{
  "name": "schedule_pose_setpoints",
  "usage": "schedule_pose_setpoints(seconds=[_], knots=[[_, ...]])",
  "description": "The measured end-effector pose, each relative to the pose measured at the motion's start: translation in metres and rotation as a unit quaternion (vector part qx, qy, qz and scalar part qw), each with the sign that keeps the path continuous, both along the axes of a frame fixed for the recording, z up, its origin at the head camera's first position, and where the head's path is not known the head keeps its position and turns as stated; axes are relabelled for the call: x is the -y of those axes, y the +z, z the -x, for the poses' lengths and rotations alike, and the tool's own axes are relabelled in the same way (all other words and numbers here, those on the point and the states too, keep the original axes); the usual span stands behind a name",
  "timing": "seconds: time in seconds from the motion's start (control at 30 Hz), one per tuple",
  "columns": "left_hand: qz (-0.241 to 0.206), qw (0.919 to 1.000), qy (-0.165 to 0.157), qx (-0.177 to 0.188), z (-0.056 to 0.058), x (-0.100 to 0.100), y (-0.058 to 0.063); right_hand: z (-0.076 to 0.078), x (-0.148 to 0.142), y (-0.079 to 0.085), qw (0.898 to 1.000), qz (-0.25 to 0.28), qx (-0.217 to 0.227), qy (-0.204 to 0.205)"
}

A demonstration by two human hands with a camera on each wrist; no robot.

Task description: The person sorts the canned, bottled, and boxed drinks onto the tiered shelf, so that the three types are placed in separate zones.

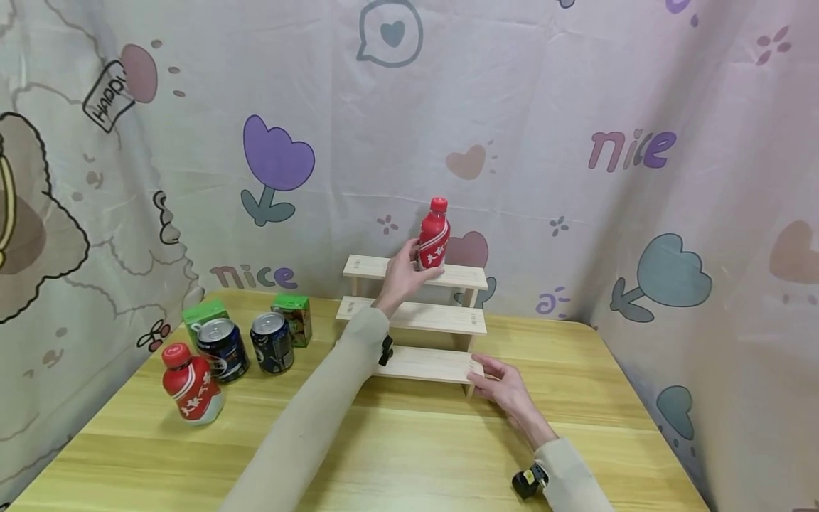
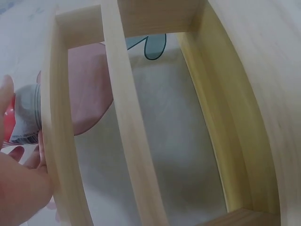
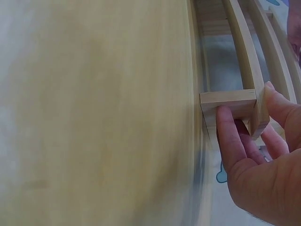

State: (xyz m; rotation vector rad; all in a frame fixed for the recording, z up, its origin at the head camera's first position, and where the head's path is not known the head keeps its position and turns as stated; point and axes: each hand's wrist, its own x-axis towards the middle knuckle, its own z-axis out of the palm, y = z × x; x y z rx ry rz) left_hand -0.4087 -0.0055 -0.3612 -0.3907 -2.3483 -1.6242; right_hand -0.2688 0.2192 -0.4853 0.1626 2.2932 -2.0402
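My left hand [image 1: 406, 274] holds a red bottle [image 1: 434, 235] with a red cap and white lettering, upright at the top board of a three-step wooden rack [image 1: 416, 318]. Seen from the left wrist, the bottle's grey-white base [image 2: 29, 113] is right at the edge of the top board [image 2: 59, 122], fingers around it. At the rack's lower right end, my right hand [image 1: 505, 387] grips the bottom step [image 1: 425, 364]. The right wrist view shows its thumb on the board's upper face and fingers against the side support [image 3: 228, 99].
On the left of the wooden table [image 1: 422, 448] stand a second red bottle [image 1: 193, 387], two dark cans [image 1: 222, 352] [image 1: 272, 345] and two green boxes [image 1: 205, 311] [image 1: 294, 320]. A patterned curtain [image 1: 512, 85] hangs behind the rack and along both sides.
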Motion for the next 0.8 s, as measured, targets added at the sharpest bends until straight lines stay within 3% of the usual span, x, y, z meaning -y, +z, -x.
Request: schedule_pose_setpoints(seconds=[0.2,0.5,0.63,0.8], knots=[[-0.012,0.9999,-0.004,-0.004,-0.005,0.006,-0.001,0.0,0.0,-0.001,1.0,0.001,0.0,0.002],[-0.036,0.9992,0.004,0.017,-0.017,0.023,0.003,-0.001,0.0,-0.002,1.0,0.003,0.002,-0.001],[-0.049,0.9985,-0.006,0.022,-0.023,0.035,0.006,-0.001,0.0,-0.002,1.0,0.005,0.007,-0.002],[-0.033,0.9984,-0.028,0.037,-0.032,0.055,0.006,0.0,-0.001,-0.001,1.0,-0.004,0.01,0.0]])
